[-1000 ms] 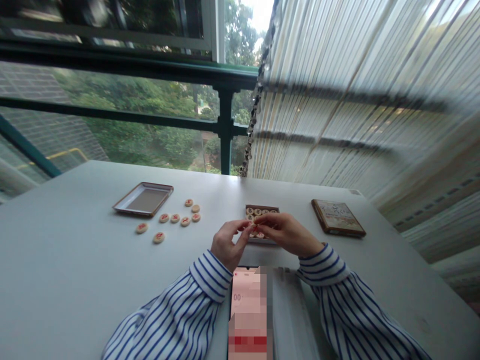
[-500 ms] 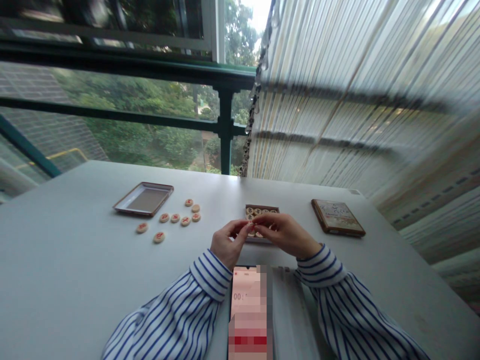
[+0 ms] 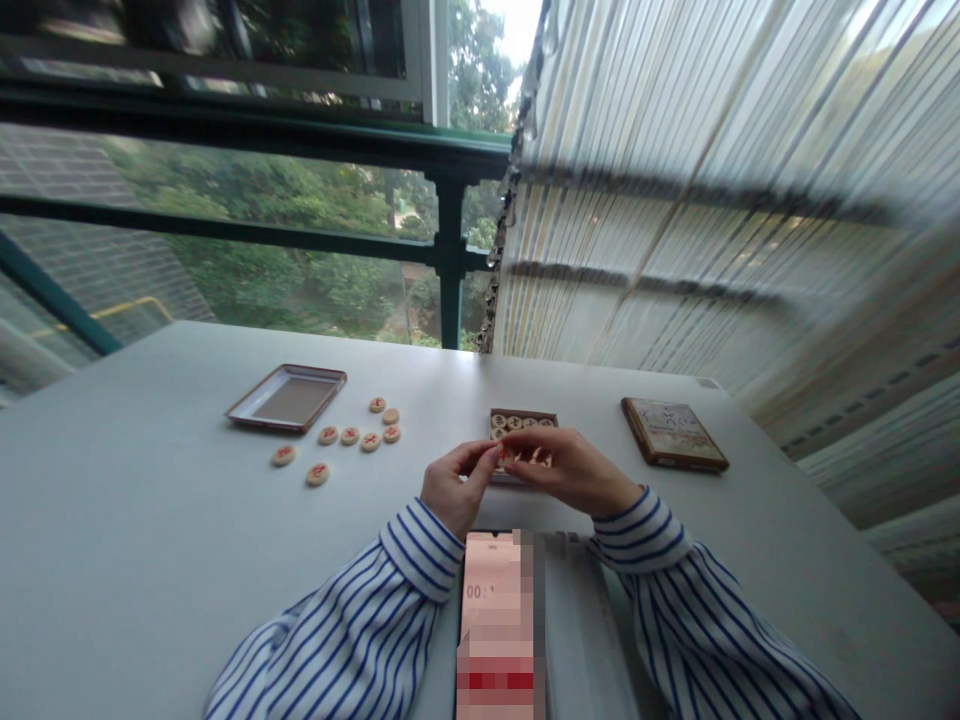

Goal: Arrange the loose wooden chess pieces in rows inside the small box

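My left hand [image 3: 454, 485] and my right hand [image 3: 574, 468] meet over a small brown box [image 3: 523, 420] filled with round wooden game pieces. The fingertips of both hands pinch together on one round piece with a red mark [image 3: 504, 456], held just above the box's near edge. Both sleeves are blue-and-white striped. The near half of the box is hidden behind my fingers.
Several loose round pieces [image 3: 351, 437] with red marks lie on the white table [image 3: 150, 540] left of the box. A brown-rimmed tray lid [image 3: 287, 398] sits far left, a flat decorated box [image 3: 673, 433] to the right. A phone [image 3: 495, 625] stands close in front of me.
My hands have barely moved; the right hand has drawn slightly left and nearer, lifting the pinched piece a little off the box.
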